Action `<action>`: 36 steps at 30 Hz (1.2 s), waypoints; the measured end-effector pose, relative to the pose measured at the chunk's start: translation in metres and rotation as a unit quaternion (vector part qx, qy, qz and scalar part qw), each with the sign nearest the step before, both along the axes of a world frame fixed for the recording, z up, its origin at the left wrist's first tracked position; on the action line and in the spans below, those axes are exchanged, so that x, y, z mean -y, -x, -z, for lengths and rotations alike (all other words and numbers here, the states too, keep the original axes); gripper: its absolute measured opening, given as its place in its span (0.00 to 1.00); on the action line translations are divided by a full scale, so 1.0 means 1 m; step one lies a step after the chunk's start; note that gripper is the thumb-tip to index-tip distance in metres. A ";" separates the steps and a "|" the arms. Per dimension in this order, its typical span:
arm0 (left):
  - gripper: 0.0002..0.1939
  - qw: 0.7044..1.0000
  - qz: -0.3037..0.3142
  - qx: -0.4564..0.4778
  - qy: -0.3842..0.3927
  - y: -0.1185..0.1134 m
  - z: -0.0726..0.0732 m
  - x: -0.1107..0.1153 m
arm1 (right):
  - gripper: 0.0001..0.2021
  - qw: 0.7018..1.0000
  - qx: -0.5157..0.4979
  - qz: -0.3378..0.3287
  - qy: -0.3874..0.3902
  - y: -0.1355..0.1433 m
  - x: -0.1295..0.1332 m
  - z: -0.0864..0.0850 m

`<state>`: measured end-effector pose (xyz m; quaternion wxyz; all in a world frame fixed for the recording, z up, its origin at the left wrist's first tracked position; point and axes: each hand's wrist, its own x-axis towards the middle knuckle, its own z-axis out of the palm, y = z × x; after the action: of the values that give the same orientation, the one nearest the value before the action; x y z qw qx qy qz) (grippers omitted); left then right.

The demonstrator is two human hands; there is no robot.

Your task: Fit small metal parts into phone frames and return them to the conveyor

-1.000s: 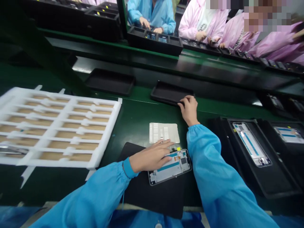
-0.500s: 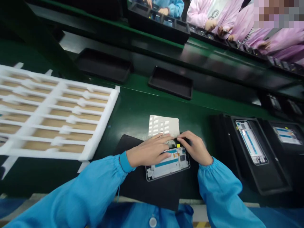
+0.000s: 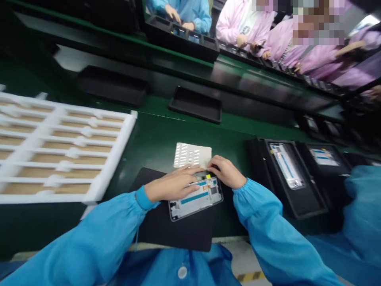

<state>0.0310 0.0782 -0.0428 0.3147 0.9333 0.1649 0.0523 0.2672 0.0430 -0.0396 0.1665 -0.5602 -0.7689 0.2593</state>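
Note:
A phone frame (image 3: pixel 195 198) with blue strips and a yellow tab lies on a black mat (image 3: pixel 178 234). My left hand (image 3: pixel 174 184) rests over its upper left part, fingers stretched out to the right. At the frame's upper right corner, by the yellow tab, is my right hand (image 3: pixel 228 171), thumb and forefinger pressed together in a pinch. What the pinch holds, if anything, is too small to make out. Just beyond my hands lies a pale sheet (image 3: pixel 205 155) with rows of small silver strips.
A white foam rack (image 3: pixel 116 151) stands on the left. Black trays (image 3: pixel 309 198) with phone frames are on the right, and an open black tray (image 3: pixel 195 105) lies at the back. A blue sleeve (image 3: pixel 363 206) shows at the right edge; people work across the bench.
The view has shifted to the right, and a person's blue sleeve has come in at the right edge. My right hand has moved slightly away from the frame, toward the sheet.

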 end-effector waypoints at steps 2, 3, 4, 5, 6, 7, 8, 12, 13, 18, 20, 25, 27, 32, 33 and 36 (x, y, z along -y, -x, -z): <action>0.16 1.000 -0.006 0.006 0.006 0.000 0.003 -0.001 | 0.06 1.000 0.000 -0.018 0.004 -0.003 0.000 0.000; 0.16 1.000 -0.006 0.007 0.009 0.000 0.004 -0.002 | 0.06 1.000 -0.002 -0.022 0.004 -0.005 0.000 0.000; 0.16 1.000 -0.004 0.008 0.013 -0.001 0.005 -0.003 | 0.06 1.000 -0.005 -0.024 0.001 -0.007 0.001 0.001; 0.16 1.000 -0.002 0.009 0.017 -0.001 0.006 -0.003 | 0.05 1.000 -0.011 -0.024 -0.002 -0.008 0.002 0.002; 0.17 1.000 -0.001 0.011 0.022 -0.001 0.006 -0.003 | 0.05 0.999 -0.019 -0.026 -0.006 -0.009 0.004 0.003; 0.16 1.000 0.001 0.011 0.027 0.000 0.006 -0.003 | 0.05 0.999 -0.031 -0.028 -0.009 -0.010 0.006 0.004; 0.16 0.999 0.003 0.009 0.032 0.000 0.005 -0.003 | 0.05 0.998 -0.046 -0.029 -0.012 -0.011 0.008 0.005; 0.17 0.998 0.013 -0.005 0.058 0.000 0.002 -0.003 | 0.06 0.992 -0.125 -0.011 -0.017 -0.014 0.015 0.013; 0.17 0.998 0.014 -0.008 0.063 0.000 0.002 -0.003 | 0.06 0.989 -0.148 0.004 -0.019 -0.015 0.015 0.015; 0.19 0.996 0.003 -0.026 0.083 0.000 -0.004 -0.003 | 0.14 0.950 -0.272 0.145 -0.060 -0.015 0.016 0.020; 0.19 0.997 -0.005 -0.014 0.080 0.003 -0.013 0.000 | 0.13 0.925 -0.313 0.200 -0.078 -0.011 0.023 0.013; 0.17 0.996 -0.063 -0.023 0.065 0.015 -0.045 0.016 | 0.10 0.884 -0.379 0.256 -0.098 0.004 0.062 -0.036; 0.18 0.995 -0.081 -0.030 0.041 0.021 -0.054 0.020 | 0.08 0.889 -0.378 0.240 -0.096 0.011 0.078 -0.055; 0.16 0.993 -0.101 -0.009 -0.056 0.030 -0.057 0.034 | 0.03 0.949 -0.279 0.140 -0.039 0.034 0.102 -0.065; 0.17 0.992 -0.104 -0.003 -0.078 0.032 -0.056 0.039 | 0.03 0.961 -0.249 0.121 -0.028 0.038 0.105 -0.064; 0.18 0.986 -0.108 0.037 -0.119 0.033 -0.051 0.054 | 0.04 0.981 -0.172 0.087 -0.029 0.047 0.108 -0.059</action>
<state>-0.0018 0.0242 0.0080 0.1998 0.9382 0.2457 0.1397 0.2197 -0.0652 0.0193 0.3350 -0.5670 -0.6840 0.3137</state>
